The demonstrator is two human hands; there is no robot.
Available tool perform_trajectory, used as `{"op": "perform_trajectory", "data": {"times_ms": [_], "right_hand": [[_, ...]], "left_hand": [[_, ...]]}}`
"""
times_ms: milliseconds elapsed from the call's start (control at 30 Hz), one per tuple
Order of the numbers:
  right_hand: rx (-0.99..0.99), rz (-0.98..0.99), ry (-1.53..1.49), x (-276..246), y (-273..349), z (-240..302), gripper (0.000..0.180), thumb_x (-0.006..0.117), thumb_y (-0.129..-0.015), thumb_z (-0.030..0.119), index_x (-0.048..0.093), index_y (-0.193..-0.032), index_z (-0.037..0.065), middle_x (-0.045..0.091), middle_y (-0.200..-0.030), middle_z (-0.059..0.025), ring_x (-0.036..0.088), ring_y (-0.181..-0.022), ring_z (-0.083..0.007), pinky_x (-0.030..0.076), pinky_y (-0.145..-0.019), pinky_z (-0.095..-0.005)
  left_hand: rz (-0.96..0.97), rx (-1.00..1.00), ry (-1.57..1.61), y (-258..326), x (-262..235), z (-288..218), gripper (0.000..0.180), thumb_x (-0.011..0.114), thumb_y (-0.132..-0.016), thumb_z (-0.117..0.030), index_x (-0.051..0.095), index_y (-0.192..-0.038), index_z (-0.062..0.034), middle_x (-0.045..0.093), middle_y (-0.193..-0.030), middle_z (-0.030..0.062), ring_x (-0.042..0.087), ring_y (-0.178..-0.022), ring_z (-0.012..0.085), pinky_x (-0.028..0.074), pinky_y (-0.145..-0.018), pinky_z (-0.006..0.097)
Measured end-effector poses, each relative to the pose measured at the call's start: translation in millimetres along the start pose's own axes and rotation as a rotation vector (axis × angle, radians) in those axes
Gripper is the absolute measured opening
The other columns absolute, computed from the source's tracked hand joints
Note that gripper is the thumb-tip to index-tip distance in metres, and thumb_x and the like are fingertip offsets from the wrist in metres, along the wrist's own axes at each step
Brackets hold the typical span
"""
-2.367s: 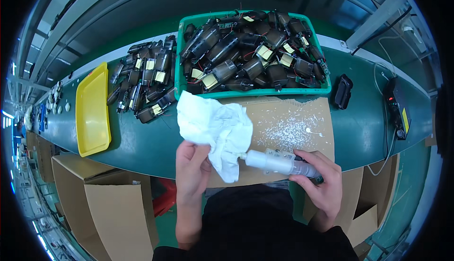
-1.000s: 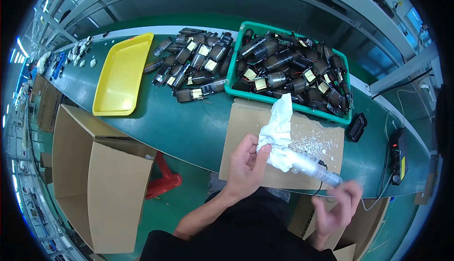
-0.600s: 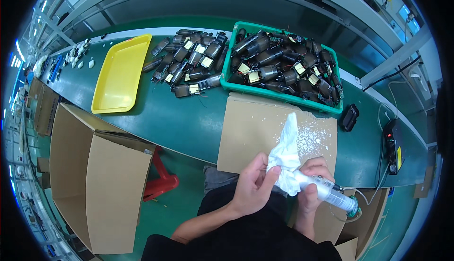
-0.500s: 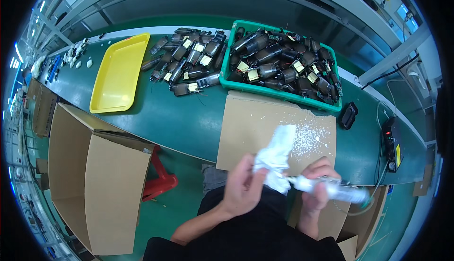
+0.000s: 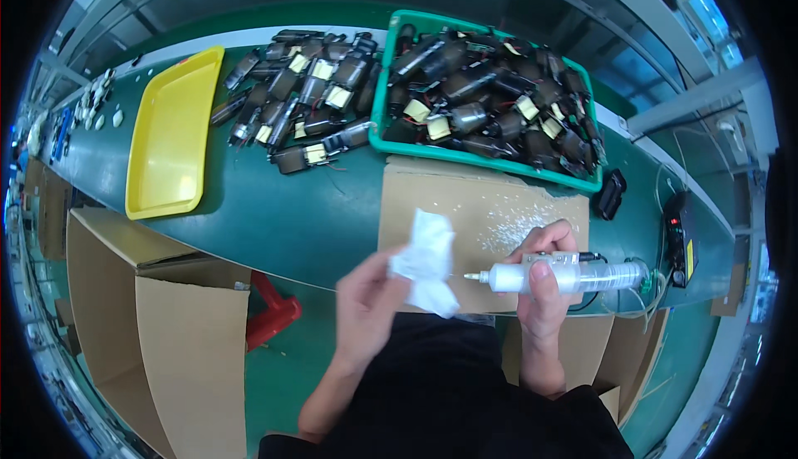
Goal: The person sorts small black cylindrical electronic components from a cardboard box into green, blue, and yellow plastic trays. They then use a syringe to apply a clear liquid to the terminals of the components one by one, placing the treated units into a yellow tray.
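My right hand [image 5: 542, 280] is wrapped round a white glue-dispensing syringe [image 5: 611, 276], held level with its thin nozzle pointing left. A cable and a tube run from its right end. In my left hand [image 5: 366, 297] a crumpled white tissue [image 5: 432, 251] is pinched between thumb and fingers. A small gap separates the nozzle tip from the tissue. Both hands are above the near edge of a flat cardboard sheet [image 5: 416, 201], which is strewn with small white specks.
Dark cylindrical parts with pale yellow patches fill a green crate [image 5: 490, 154]; more lie in a heap [image 5: 303, 85] beside it. At left are a yellow tray [image 5: 166, 197] and an open cardboard box [image 5: 191, 351]. A black controller [image 5: 677, 247] and a small black case [image 5: 611, 194] stand at right.
The nozzle has come out of the tissue, and the two are now apart. My left hand has moved left with the tissue; my right hand has raised the syringe and levelled it.
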State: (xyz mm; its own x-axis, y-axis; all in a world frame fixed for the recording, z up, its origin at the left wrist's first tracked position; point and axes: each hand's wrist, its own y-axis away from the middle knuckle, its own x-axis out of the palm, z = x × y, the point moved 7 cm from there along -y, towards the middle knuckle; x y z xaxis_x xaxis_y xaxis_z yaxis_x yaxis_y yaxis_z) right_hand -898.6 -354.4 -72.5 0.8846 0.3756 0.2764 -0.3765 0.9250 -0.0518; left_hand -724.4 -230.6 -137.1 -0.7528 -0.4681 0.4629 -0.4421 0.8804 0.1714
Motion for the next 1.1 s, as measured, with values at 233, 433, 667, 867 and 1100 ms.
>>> {"op": "perform_trajectory", "data": {"times_ms": [233,433,667,867,1100], "right_hand": [[-0.047,0.052,0.139,10,-13,-14,0.039,0.074,-0.083,0.024,0.046,-0.099,0.002,0.056,-0.085,-0.0070,0.063,-0.075,-0.0160,0.053,-0.070,-0.0278],[-0.068,0.078,0.131,9,-22,-22,0.043,0.073,-0.083,0.033,0.045,-0.097,0.004,0.054,-0.080,-0.0081,0.060,-0.068,-0.0156,0.049,-0.063,-0.0257],[-0.108,0.070,0.237,-22,-47,-18,0.040,0.070,-0.085,0.033,0.047,-0.096,0.003,0.054,-0.078,-0.0084,0.059,-0.072,-0.0159,0.048,-0.068,-0.0274],[-0.083,0.134,0.325,-22,-41,-24,0.033,0.072,-0.083,0.016,0.050,-0.101,0.000,0.057,-0.089,-0.0096,0.062,-0.080,-0.0159,0.050,-0.076,-0.0287],[-0.080,0.105,0.383,-7,-51,-3,0.030,0.072,-0.082,0.009,0.052,-0.102,-0.001,0.058,-0.090,-0.0076,0.062,-0.081,-0.0140,0.049,-0.075,-0.0265]], "left_hand": [[0.182,-0.042,-0.007,-5,26,-17,0.033,0.054,-0.091,0.008,0.063,-0.123,0.0037,0.066,-0.108,0.0093,0.057,-0.087,0.0075,0.046,-0.076,0.020],[-0.073,0.090,-0.265,-3,16,-35,0.009,0.055,-0.091,0.003,0.061,-0.098,0.0025,0.059,-0.092,0.0059,0.056,-0.085,0.0100,0.043,-0.071,0.023],[-0.281,0.232,-0.339,10,-48,-24,0.015,0.051,-0.095,-0.016,0.050,-0.090,-0.0020,0.050,-0.088,0.0059,0.050,-0.081,0.0126,0.040,-0.072,0.025],[-0.228,0.331,-0.909,-33,-13,-41,0.023,0.054,-0.089,0.001,0.057,-0.111,-0.0041,0.054,-0.110,0.0162,0.056,-0.100,0.0314,0.045,-0.087,0.036],[-0.184,0.505,-1.538,-62,40,-60,0.053,0.067,-0.082,-0.008,0.055,-0.133,-0.0143,0.043,-0.139,0.0190,0.041,-0.129,0.0390,0.032,-0.107,0.048]]}}
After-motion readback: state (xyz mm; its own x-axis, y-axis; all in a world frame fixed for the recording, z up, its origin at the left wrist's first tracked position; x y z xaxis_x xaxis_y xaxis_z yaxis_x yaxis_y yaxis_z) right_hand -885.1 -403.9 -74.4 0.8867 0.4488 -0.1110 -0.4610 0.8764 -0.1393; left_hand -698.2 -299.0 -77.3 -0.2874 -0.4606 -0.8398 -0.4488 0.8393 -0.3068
